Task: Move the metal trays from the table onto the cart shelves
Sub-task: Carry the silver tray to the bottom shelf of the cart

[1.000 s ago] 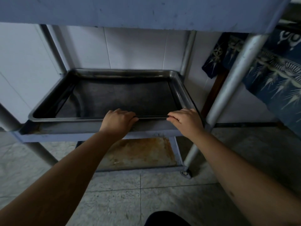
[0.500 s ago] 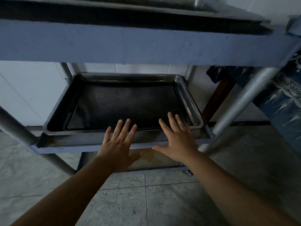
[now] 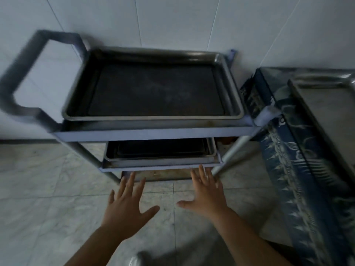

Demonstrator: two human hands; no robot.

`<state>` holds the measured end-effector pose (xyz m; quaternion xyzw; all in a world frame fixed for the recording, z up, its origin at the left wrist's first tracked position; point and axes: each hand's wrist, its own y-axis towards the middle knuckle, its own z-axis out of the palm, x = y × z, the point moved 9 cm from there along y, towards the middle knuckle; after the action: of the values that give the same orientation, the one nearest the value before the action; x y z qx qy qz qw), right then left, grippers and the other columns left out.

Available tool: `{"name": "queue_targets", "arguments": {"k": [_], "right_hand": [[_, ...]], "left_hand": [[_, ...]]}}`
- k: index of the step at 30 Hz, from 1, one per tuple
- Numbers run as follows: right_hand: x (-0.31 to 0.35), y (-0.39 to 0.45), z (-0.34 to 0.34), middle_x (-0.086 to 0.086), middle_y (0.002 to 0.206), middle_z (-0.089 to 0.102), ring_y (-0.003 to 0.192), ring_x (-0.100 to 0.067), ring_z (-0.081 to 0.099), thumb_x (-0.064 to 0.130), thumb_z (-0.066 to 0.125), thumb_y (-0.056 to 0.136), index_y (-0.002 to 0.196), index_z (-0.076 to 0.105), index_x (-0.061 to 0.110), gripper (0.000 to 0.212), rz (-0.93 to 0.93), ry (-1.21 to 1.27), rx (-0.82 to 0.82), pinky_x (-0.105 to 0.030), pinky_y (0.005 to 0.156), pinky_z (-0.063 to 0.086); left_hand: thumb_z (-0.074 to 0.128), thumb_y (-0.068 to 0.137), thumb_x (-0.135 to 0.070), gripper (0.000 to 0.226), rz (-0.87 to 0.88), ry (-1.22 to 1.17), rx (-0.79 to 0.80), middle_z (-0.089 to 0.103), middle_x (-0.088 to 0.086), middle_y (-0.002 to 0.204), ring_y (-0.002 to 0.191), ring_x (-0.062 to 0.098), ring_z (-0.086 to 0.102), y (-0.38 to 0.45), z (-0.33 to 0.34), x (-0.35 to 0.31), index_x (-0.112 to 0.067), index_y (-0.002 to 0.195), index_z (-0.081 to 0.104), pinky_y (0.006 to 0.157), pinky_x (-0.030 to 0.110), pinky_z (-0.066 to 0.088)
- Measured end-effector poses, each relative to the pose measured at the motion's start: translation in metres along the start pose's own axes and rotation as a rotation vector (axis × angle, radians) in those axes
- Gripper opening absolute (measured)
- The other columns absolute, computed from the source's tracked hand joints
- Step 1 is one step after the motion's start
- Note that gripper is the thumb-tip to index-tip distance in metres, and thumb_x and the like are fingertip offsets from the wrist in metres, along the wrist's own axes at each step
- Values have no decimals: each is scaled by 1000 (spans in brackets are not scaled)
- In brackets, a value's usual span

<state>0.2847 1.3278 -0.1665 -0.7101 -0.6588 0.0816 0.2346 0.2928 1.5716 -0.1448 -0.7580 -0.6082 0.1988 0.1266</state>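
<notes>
A grey-blue cart (image 3: 153, 133) stands against the white wall. A dark metal tray (image 3: 153, 89) lies on its top shelf. Another metal tray (image 3: 159, 150) sits on the middle shelf, partly hidden under the top one. A rusty bottom shelf (image 3: 163, 174) shows below. My left hand (image 3: 126, 206) and my right hand (image 3: 206, 194) hover over the floor in front of the cart, fingers spread, holding nothing. On the table at the right lies a further metal tray (image 3: 326, 104).
The cart's handle (image 3: 25, 73) juts out on the left. A table with a blue patterned cloth (image 3: 292, 160) stands close on the right of the cart. Grey floor tiles (image 3: 48, 189) lie under my hands.
Both hands let go of the middle-shelf tray's rim and drew back, fingers opening. The view rose from shelf height to above the cart, so the top tray is now seen.
</notes>
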Motion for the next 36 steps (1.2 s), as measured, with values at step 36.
{"name": "queue_targets", "arguments": {"k": [36], "right_hand": [[-95, -487, -61, 6, 160, -20, 147, -19, -12, 98, 15, 61, 150, -11, 37, 111, 1033, 306, -525, -54, 116, 3]], "left_hand": [[16, 79, -86, 97, 1304, 318, -79, -17, 0, 166, 152, 20, -15, -230, -134, -373, -34, 157, -8, 121, 50, 6]]}}
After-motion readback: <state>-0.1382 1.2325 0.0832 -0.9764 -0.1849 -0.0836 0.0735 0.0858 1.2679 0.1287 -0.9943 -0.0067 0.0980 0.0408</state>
